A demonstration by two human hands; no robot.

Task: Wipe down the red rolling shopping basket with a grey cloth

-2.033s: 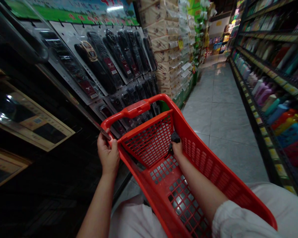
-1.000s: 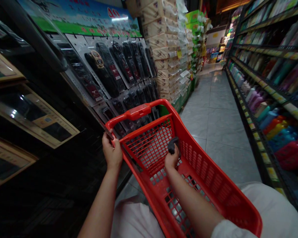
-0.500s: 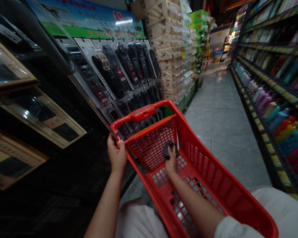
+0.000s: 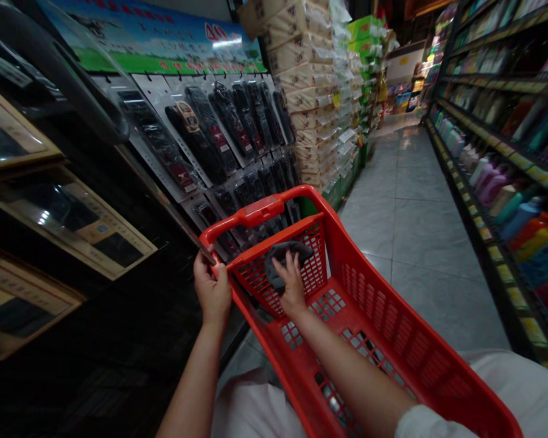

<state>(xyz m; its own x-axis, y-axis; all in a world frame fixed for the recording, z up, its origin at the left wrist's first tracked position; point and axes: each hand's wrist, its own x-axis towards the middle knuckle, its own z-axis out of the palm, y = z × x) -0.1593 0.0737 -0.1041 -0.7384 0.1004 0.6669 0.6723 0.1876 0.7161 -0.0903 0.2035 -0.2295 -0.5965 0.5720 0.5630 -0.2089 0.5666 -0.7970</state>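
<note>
A red plastic shopping basket cart (image 4: 393, 310) with lattice walls stands tilted in front of me. My left hand (image 4: 212, 292) is wrapped round its rim at the left end of the handle (image 4: 260, 211). My right hand (image 4: 293, 286) reaches inside and presses a dark grey cloth (image 4: 276, 258) flat to the lattice end panel (image 4: 317, 243), its fingers partly spread over the cloth. Part of the cloth lies hidden behind the fingers.
Packaged belts (image 4: 219, 121) hang on a rack ahead, beside stacked beige packs (image 4: 310, 79). Framed boxes (image 4: 82, 213) stand at the left. Shelves of bottles (image 4: 493, 182) line the right side of the tiled aisle (image 4: 393, 176).
My right hand has moved left and slightly up across the end panel with the cloth, which now looks more spread out. My left hand stays on the rim.
</note>
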